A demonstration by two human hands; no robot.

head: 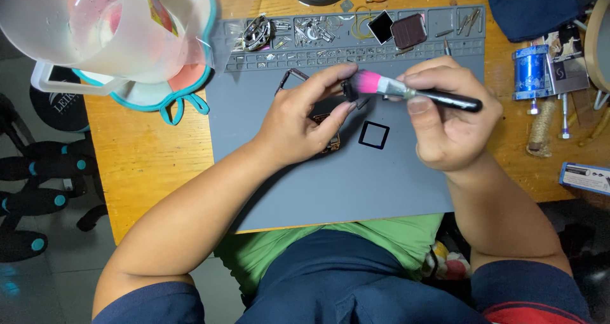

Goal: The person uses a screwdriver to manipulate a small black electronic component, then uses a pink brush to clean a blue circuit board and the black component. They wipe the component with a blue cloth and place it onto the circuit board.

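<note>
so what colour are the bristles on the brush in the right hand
Pink, fading to white near the metal ferrule; the brush has a black handle. It shows in the head view.

A matt grey rubbery work mat covers the grained orange wooden tabletop; the pink-bristled brush has a glossy black plastic handle.

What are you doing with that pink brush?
A person sits at a wooden desk with a grey work mat. The right hand holds a small brush with pink bristles. The left hand pinches a tiny dark part right at the bristles. A small black square frame lies on the mat beside the hands, and tiny metal bits fill the mat's top trays.
</note>
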